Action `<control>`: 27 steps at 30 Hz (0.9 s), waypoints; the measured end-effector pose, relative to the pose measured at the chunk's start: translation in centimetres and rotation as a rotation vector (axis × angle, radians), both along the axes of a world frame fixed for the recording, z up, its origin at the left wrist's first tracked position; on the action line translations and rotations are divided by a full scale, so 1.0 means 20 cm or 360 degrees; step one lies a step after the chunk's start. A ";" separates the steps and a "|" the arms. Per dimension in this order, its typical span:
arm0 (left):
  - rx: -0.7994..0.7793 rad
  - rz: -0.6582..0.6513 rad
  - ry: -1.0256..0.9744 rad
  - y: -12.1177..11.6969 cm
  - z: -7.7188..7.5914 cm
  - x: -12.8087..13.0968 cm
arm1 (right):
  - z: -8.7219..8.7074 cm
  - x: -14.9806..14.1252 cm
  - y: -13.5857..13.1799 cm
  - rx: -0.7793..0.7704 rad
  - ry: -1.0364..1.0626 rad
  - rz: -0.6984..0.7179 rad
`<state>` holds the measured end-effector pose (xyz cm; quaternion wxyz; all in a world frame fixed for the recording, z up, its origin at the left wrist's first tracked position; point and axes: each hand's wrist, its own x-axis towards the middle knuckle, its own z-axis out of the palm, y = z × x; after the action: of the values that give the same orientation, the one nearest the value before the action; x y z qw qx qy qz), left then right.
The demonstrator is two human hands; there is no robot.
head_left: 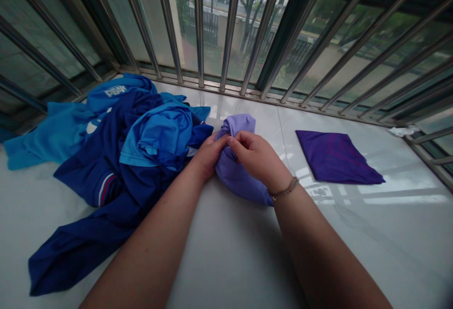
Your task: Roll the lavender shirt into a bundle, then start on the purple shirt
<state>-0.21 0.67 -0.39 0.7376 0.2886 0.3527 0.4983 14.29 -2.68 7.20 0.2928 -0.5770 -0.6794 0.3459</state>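
Observation:
A bunched light purple garment is between my two hands, low over the white ledge; its exact kind does not show. My left hand grips its left side, fingers partly hidden by the cloth. From the right, my right hand pinches the same cloth near its upper part, thumb and fingers closed, a bracelet on the wrist. Close to my left hand lies a loose heap of clothes: a bright blue garment crumpled on top of a dark blue garment with a striped cuff. To the right rests a flat folded dark purple garment.
The glossy white tiled ledge ends at a row of metal bars in front of windows. More bars close off the left and right sides. A small crumpled white piece sits in the far right corner.

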 end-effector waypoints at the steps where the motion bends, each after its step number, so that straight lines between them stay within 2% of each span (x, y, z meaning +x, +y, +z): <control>1: -0.0001 0.0000 -0.0001 0.00 0.00 0.00 | 0.00 0.00 0.00 -0.0001 0.0000 -0.0002; 11: -0.0009 -0.0019 -0.0048 0.01 -0.01 0.01 | -0.03 0.00 0.00 -0.0040 0.0092 -0.0027; 27: 0.0036 -0.0022 -0.0001 0.01 -0.02 0.00 | 0.00 0.00 -0.01 -0.0002 0.0020 -0.0039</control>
<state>-0.16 0.88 -0.75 0.7379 0.2991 0.3448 0.4972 14.32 -2.81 7.16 0.3009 -0.5833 -0.6703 0.3463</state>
